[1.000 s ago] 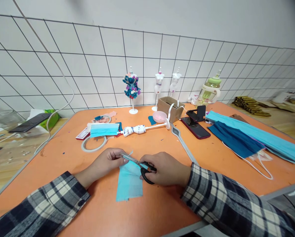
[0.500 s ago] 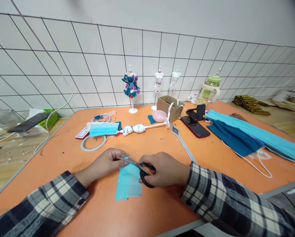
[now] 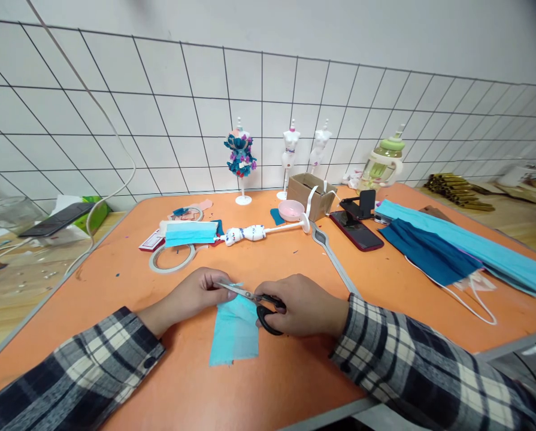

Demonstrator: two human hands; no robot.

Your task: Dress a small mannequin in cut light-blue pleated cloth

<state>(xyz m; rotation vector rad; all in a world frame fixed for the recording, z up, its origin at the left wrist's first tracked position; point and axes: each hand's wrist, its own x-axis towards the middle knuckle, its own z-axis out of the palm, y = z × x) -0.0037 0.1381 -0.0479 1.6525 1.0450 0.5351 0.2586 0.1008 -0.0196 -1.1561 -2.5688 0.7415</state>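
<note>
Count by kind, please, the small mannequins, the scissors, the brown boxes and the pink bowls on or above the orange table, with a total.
Small mannequins: 4 (three at the back, one lying)
Scissors: 1, in the right hand
Brown box: 1
Pink bowl: 1
Total: 7

My scissors (image 3: 248,294) pair smooth metal blades (image 3: 237,290) with black plastic grips (image 3: 261,316). The pale blue cloth (image 3: 234,338) is thin, matt and crinkled. My sleeves (image 3: 411,353) look like matt woven fabric; my bench (image 3: 303,383) is smooth with a faint sheen, the box (image 3: 300,193) matt cardboard.
</note>
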